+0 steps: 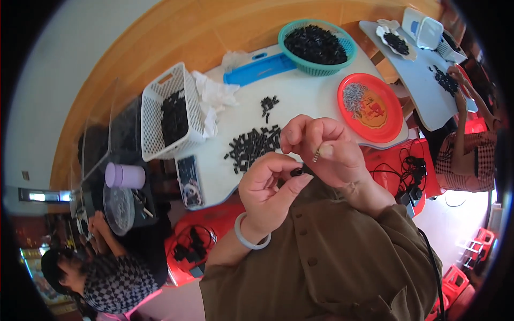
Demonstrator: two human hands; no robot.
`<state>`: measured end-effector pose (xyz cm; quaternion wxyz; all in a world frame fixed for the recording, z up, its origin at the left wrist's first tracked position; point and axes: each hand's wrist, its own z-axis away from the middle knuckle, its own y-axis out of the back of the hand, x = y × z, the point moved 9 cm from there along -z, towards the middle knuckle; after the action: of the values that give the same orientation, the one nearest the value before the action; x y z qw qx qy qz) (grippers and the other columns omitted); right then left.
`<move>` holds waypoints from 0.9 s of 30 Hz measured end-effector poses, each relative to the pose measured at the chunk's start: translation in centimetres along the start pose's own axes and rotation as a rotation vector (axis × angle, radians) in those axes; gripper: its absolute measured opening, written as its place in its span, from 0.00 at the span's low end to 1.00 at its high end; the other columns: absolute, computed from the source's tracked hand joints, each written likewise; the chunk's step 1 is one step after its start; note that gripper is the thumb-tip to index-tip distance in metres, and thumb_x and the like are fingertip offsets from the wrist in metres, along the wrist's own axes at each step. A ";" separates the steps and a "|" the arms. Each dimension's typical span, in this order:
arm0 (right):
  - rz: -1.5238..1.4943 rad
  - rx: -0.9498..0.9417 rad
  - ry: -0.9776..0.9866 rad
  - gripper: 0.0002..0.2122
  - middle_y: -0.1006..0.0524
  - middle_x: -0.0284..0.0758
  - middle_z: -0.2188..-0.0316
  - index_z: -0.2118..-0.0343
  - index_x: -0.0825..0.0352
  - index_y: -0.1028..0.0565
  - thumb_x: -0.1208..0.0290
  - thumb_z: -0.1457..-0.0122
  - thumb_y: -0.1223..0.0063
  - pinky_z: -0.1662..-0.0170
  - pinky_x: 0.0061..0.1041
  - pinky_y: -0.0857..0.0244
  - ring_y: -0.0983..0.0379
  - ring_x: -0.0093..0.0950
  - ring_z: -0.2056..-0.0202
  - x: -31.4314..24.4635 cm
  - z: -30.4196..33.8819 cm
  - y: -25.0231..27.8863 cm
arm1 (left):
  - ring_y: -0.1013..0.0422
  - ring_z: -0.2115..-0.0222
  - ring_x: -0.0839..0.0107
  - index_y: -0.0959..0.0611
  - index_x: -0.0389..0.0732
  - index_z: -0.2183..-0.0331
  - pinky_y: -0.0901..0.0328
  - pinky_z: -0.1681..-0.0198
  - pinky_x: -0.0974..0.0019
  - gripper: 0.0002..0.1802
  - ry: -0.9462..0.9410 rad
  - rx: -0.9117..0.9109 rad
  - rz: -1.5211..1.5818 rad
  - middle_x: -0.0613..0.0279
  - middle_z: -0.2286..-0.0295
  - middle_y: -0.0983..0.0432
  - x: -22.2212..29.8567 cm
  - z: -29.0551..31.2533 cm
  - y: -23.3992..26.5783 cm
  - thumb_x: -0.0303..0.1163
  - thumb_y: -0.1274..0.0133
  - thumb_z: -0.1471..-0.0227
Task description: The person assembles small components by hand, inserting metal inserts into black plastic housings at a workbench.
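Observation:
My left hand [265, 190], with a pale bangle at the wrist, pinches a small black plastic piece [296, 172] between thumb and fingertips. Just right of it and a little higher, my right hand [332, 152] holds a small ridged metal piece [316, 155], like a spring or screw, between thumb and finger. The two pieces are close but apart. Beyond my hands, many short black pieces [251, 150] lie spread on the white table, with a smaller cluster [267, 104] farther off. A red plate [396, 115] at the right bears a heap of small grey metal parts [354, 96].
A green basket [318, 68] full of black pieces stands at the back, beside a blue tray [262, 69]. At left are a white basket [152, 139] of black parts, crumpled tissue [214, 88] and a phone [189, 182]. Other people sit at both sides.

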<state>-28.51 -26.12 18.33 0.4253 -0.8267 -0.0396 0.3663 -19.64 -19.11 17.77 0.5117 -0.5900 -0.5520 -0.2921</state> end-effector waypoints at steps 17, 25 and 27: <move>0.319 -0.086 -0.021 0.02 0.30 0.39 0.59 0.72 0.68 0.25 0.76 0.48 0.45 0.54 0.24 0.37 0.33 0.23 0.60 1.7 1.8 -2.0 | 0.36 0.76 0.84 0.22 0.32 0.67 0.40 0.70 0.79 0.12 0.002 0.007 0.097 0.67 0.71 0.28 0.3 2.7 0.6 0.16 0.38 0.57; 0.446 -0.124 -0.018 0.04 0.29 0.39 0.60 0.71 0.69 0.23 0.80 0.51 0.42 0.57 0.23 0.36 0.32 0.23 0.61 1.2 1.9 -1.8 | 0.36 0.76 0.86 0.23 0.33 0.68 0.40 0.71 0.80 0.11 -0.004 -0.013 0.132 0.68 0.72 0.27 -0.1 2.6 0.8 0.16 0.39 0.56; 0.542 -0.132 0.027 0.05 0.26 0.40 0.63 0.70 0.70 0.22 0.83 0.52 0.41 0.59 0.22 0.36 0.30 0.24 0.63 0.7 1.7 -1.9 | 0.36 0.76 0.86 0.23 0.33 0.68 0.41 0.71 0.80 0.11 -0.003 -0.007 0.130 0.68 0.72 0.27 -0.2 2.6 0.9 0.16 0.39 0.56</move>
<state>-28.61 -23.46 18.69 0.2574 -0.8379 0.1648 0.4522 -19.39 -16.62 16.50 0.5266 -0.6269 -0.5122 -0.2596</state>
